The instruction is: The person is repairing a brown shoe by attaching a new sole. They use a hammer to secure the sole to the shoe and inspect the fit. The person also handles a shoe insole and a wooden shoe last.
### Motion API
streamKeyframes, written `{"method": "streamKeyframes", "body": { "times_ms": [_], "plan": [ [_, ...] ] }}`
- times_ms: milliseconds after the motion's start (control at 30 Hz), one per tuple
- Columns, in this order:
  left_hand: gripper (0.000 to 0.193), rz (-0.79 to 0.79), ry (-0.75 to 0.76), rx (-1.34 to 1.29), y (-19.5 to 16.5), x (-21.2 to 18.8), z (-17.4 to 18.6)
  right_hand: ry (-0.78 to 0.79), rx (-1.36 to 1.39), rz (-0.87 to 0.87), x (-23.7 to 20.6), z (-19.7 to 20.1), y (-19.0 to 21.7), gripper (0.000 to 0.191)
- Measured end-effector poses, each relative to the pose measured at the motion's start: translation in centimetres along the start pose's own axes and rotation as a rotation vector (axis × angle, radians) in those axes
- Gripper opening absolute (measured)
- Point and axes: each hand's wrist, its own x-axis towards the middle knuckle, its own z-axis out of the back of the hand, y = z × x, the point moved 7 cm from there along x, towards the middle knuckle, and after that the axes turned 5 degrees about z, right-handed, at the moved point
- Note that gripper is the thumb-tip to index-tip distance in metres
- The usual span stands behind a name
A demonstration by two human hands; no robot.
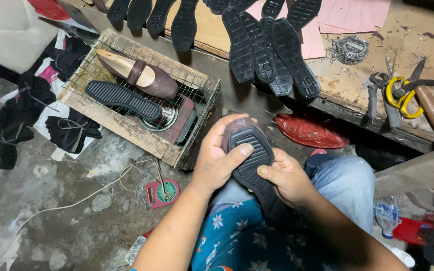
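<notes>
The wooden tabletop fills the upper right of the frame, its bare surface scarred and littered with scraps, and a row of black rubber soles hangs over its front edge, each moulded with ribbed and blocked tread. At upper left stands a wooden crate topped with wire mesh; on the mesh lie a brown shoe on a pale wooden last, its upper matte and grainy, and beside it a loose black sole with fine cross ribs. Low in the centre, over the person's lap, the shoe being soled is held bottom up, its dark reddish toe peeping above the black treaded sole. The left hand wraps the toe end, its grip pressed together on the shoe with the thumb flat on the tread; the right hand clasps the waist of the sole, thumb pressing on the edge. To do this pressing well, it seems wise to work the thumbs outward from the middle toward the rim, keeping the sole's outline even with the upper all round. At the right of the tabletop lie scissors with yellow handles, dark pincers and a tangle of small metal tacks.
</notes>
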Motion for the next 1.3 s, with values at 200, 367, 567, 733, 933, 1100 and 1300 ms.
{"method": "streamKeyframes", "body": {
  "times_ms": [200, 367, 567, 733, 933, 1100, 1300],
  "plan": [
    [0.053, 0.012, -0.01, -0.019, 0.2, 0.2, 0.3, 0.004, -0.011, 0.013, 0.2, -0.1, 0.2, 0.034],
    [0.052, 0.012, -0.023, -0.013, 0.4, 0.2, 0.4, -0.022, -0.019, 0.022, 0.2, 0.1, 0.0, 0.032],
    [0.05, 0.013, -0.029, -0.009, 0.2, 0.2, 0.4, -0.093, -0.051, 0.045, 0.1, 0.2, 0.0, 0.031],
    [0.05, 0.014, -0.029, -0.001, -0.1, 0.2, 0.3, -0.083, -0.043, 0.039, 0.0, -0.2, 0.1, 0.029],
    [0.048, 0.021, -0.06, 0.005, -0.2, 0.1, 0.3, -0.094, -0.017, 0.023, 0.0, -0.6, 0.3, 0.027],
    [0.046, 0.01, -0.089, 0.056, -0.5, 0.1, 0.5, -0.14, -0.074, 0.019, -0.1, -0.6, 0.6, 0.025],
    [0.046, 0.014, -0.125, 0.148, -0.4, 0.0, 1.3, -0.13, -0.163, 0.065, 0.5, -0.1, 0.5, 0.02]
  ]
}}
